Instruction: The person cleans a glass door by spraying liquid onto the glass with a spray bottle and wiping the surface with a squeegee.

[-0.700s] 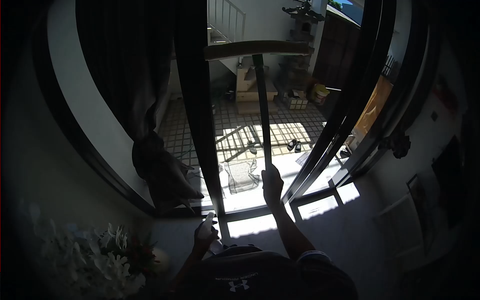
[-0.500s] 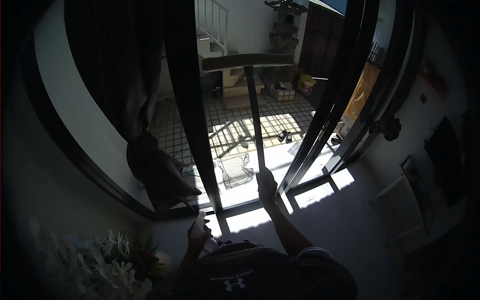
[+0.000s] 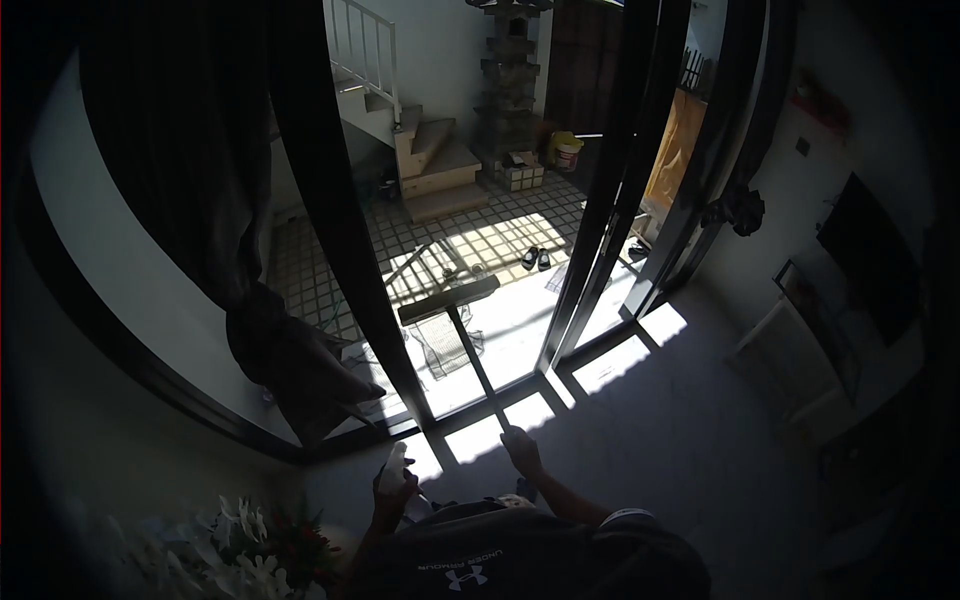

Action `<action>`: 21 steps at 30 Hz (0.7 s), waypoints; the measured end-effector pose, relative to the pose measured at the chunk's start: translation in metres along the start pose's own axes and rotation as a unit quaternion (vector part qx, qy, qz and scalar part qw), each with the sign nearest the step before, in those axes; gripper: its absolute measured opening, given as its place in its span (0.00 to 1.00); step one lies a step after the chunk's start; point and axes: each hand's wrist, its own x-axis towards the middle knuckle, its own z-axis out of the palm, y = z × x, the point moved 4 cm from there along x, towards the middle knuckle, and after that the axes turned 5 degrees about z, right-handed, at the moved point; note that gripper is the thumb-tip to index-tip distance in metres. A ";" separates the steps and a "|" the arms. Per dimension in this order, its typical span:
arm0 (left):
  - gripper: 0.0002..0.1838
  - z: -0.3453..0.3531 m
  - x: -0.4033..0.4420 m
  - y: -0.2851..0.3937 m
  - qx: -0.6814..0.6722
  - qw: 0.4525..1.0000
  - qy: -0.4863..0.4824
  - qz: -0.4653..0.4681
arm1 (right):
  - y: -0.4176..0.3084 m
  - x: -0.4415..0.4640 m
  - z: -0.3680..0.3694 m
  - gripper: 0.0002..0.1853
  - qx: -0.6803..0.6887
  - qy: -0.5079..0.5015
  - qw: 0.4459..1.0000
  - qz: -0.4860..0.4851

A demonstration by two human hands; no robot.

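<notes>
My right hand (image 3: 522,454) is closed around the lower part of a dark pole. At the pole's upper end is the wide, flat head of a squeegee-like tool (image 3: 449,299), which appears in front of the glass door, over the sunlit ground and the mat. Its head tilts slightly, the right end higher. My left hand (image 3: 394,484) grips a pale spray bottle (image 3: 397,458) low in front of my body, near the door's bottom frame. Shadow hides part of the bottle and some fingers.
A dark tied curtain (image 3: 300,370) hangs at the left, above white and red flowers (image 3: 250,550). Dark door frames (image 3: 590,230) stand ahead. Outside are steps (image 3: 438,170), shoes (image 3: 536,259) and a yellow-white bucket (image 3: 565,152). A wall-mounted dark screen (image 3: 868,255) is at the right.
The tool's head has come down from high on the door to low, and my right hand has dropped toward my body. The view has turned; my left hand still holds the bottle.
</notes>
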 end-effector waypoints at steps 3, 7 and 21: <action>0.34 0.006 -0.003 0.008 0.001 1.000 -0.003 -0.001 | 0.036 -0.032 -0.009 0.15 -0.018 -0.099 0.984 0.146; 0.35 0.004 0.005 -0.011 -0.047 0.998 -0.024 0.020 | 0.015 -0.017 -0.044 0.13 0.024 -0.019 0.994 0.102; 0.37 0.088 0.066 -0.007 0.088 0.993 -0.065 0.045 | -0.131 0.264 -0.191 0.12 0.281 0.049 0.958 -0.024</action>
